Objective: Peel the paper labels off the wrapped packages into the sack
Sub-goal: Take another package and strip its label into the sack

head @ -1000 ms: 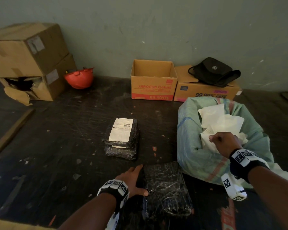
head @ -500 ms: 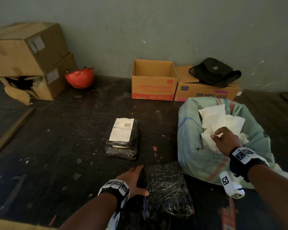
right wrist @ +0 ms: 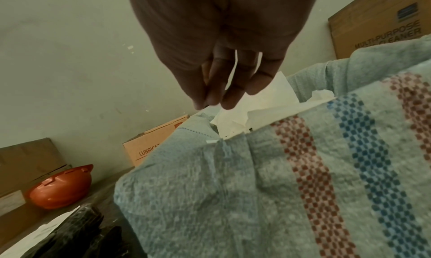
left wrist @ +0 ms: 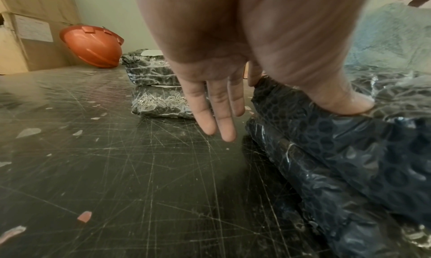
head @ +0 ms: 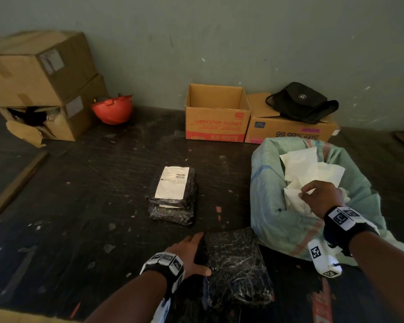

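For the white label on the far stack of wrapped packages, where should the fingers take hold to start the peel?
Probably at a corner of the paper label, best one on its far short edge. It lies flat on the upper package of the stack, so only an edge can be lifted, not the face. Come from above with a fingertip pinch; whether any corner already curls up cannot be told.

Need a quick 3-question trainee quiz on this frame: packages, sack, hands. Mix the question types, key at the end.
1. True or false: the near package under the left hand carries a paper label on top.
2. Where is the right hand? A) on the orange helmet B) over the sack mouth, on the papers C) inside the open box
3. Fill in: the far stack holds ___ packages.

Key: 1 false; 2 B; 3 two
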